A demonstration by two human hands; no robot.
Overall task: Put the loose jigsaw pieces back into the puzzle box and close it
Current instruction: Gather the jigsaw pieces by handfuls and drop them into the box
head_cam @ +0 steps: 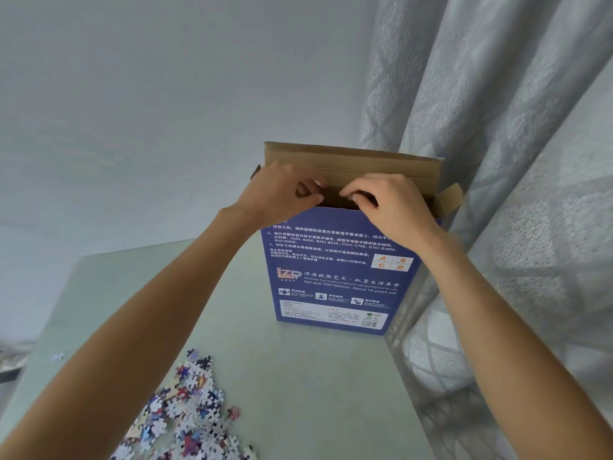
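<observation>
Jigsaw pieces (185, 413) lie in a loose heap at the near left of the pale green counter (298, 376), well apart from the puzzle box (335, 270), which stands upright on its narrow end at the far right edge of the counter, just beside a grey curtain (497, 127). Both hands are at the box's open top: the left hand (282, 194) curls its fingers over the near rim of the mouth, and the right hand (391, 207) pinches the same rim next to it, so each grip is closed on cardboard. The brown lid flap stands up behind them, and a small side flap (449, 199) sticks out to the right.

Risks, as I judge them: the tall box on a narrow base at the counter edge could tip toward the curtain if the rim is pulled hard, and the narrow mouth invites spills when handfuls of pieces go in. One stray piece (58, 356) lying far left could be overlooked.

The blue panel carries a "LZP" logo, Chinese instructions, the ranges "A001-A260, B261-B520, C521-C760, D761-D1000", a grid lettered A, B, C, D, "REFINING THE PAPER ART&ENJOY THE AESTHETICS OF LIFE", and "Net size:700*500mm About 14 years old".
</observation>
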